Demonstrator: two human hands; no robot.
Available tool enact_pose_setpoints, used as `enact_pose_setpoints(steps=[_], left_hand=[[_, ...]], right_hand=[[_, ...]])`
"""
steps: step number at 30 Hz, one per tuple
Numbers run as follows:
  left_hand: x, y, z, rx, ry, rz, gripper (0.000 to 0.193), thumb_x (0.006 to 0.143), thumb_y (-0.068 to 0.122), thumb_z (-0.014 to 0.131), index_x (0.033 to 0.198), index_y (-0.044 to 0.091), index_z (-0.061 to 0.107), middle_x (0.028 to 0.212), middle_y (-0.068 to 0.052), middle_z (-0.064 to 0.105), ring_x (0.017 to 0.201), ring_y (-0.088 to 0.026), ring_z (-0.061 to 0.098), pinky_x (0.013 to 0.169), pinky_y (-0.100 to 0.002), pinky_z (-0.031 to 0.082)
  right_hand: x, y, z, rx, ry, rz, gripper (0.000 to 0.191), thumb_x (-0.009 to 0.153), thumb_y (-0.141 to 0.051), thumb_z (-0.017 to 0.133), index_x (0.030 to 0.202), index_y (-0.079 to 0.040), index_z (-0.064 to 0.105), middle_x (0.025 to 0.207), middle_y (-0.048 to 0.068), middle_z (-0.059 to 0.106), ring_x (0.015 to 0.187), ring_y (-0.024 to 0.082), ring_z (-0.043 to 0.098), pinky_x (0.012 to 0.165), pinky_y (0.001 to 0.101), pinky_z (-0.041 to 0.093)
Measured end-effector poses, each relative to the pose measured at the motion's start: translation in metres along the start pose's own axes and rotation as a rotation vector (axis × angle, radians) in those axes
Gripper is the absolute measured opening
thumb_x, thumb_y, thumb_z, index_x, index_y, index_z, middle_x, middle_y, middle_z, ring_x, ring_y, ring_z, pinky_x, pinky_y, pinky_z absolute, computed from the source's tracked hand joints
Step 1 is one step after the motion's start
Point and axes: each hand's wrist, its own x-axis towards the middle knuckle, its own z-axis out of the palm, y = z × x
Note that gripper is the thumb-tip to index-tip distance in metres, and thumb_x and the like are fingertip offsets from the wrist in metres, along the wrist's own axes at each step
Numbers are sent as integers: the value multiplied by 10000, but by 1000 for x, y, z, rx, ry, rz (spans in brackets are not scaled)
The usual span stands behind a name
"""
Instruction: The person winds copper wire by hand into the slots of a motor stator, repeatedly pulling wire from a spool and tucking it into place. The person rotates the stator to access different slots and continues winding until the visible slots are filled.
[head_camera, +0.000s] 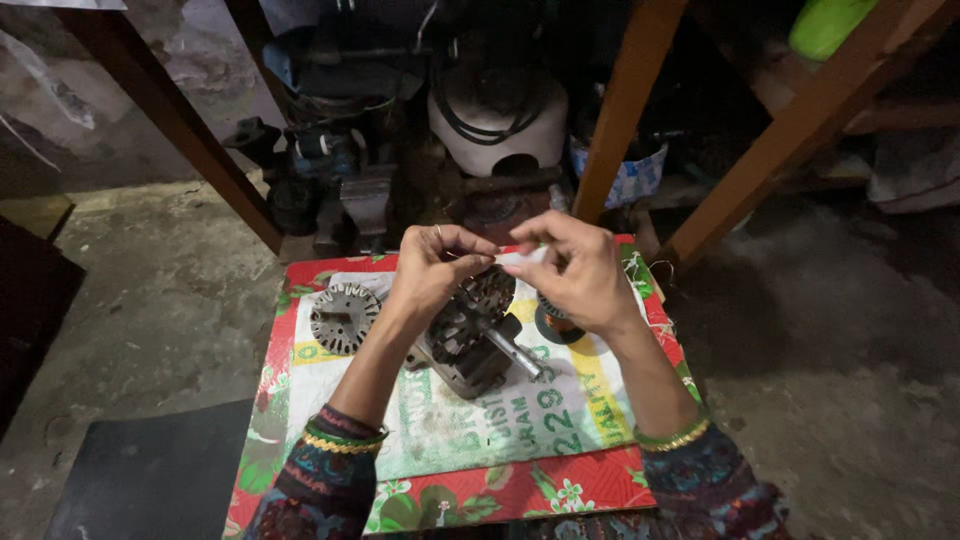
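- Your two sleeves with the colourful patterns are sitting closest to you, with bangles at the wrists.
- You are working over a flowery red mat that is lying on the floor, with a white printed sack spread on top of it.
- You are holding your left hand and your right hand up close together, just above a dark metal motor part.
- Both grips are pinching nearly shut on something thin and pale stretching between your fingertips; what it is, is too small to tell.
- That motor part is resting on the sack under your hands, with its shiny shaft pointing toward you.
- One round, toothed metal ring is lying on the sack, left of your left hand.
- Another small round piece is peeking out under your right hand.
- Wooden legs and dusty machines are standing behind the mat.
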Motion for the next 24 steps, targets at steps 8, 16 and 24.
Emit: enact_pose_setpoints(steps=[8, 16, 24], left_hand=[[-40, 39, -2, 338, -166, 85, 214, 730, -90, 658, 872, 15, 777, 849, -72, 797, 812, -149, 766, 769, -314, 620], [-83, 34, 10, 806, -130, 466, 166, 628, -7, 740, 760, 94, 759, 787, -72, 714, 829, -302, 646, 702, -400, 528], [-88, 28, 19, 847, -28, 490, 185, 630, 16, 712, 791, 100, 747, 831, -64, 707, 873, -311, 647, 729, -410, 540]], right_hand=[[-42, 28, -5, -49, 73, 24, 64, 892, -82, 771, 920, -30, 748, 785, -9, 724, 681, 53, 638, 619, 231, 513], [-63, 65, -22, -504, 357, -272, 115, 945, -135, 744, 912, -25, 738, 855, 57, 724, 793, 131, 656, 729, 288, 518], [-22, 112, -14, 47, 36, 285, 312, 993, -287, 649, 905, -16, 775, 697, 25, 707, 575, 66, 609, 519, 240, 488]])
